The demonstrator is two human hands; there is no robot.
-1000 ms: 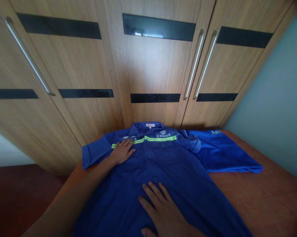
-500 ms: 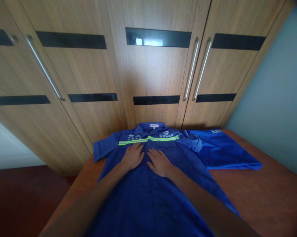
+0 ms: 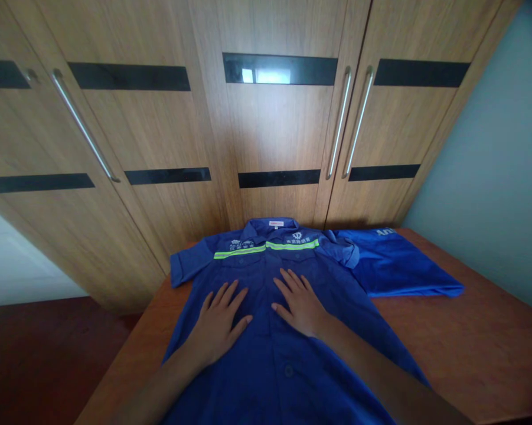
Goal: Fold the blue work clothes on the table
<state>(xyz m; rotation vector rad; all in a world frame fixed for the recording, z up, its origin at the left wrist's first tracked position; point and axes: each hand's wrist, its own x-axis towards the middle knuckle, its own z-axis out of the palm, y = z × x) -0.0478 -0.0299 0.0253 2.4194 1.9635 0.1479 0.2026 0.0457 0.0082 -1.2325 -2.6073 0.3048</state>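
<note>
A dark blue work shirt (image 3: 257, 366) lies front up and spread out, its collar at the far end. A yellow-green reflective stripe crosses its chest below white printed logos. My left hand (image 3: 219, 324) lies flat on the left side of the shirt's front, fingers spread. On the other side of the button line, my right hand (image 3: 299, 304) is also flat with its fingers apart, a little farther up the cloth. Neither hand grips anything. The shirt's lower end runs out of view.
A folded brighter blue garment (image 3: 402, 265) lies at the right, partly beside the shirt's sleeve. Both rest on a reddish-brown wooden table (image 3: 482, 348). Behind it stands a wooden wardrobe (image 3: 274, 130) with metal handles; a pale wall (image 3: 482, 195) is at the right.
Both hands have drawn back from near the stripe toward me and moved farther apart, the left hand more so. Their fingers are more spread. The shirt lies about as before.
</note>
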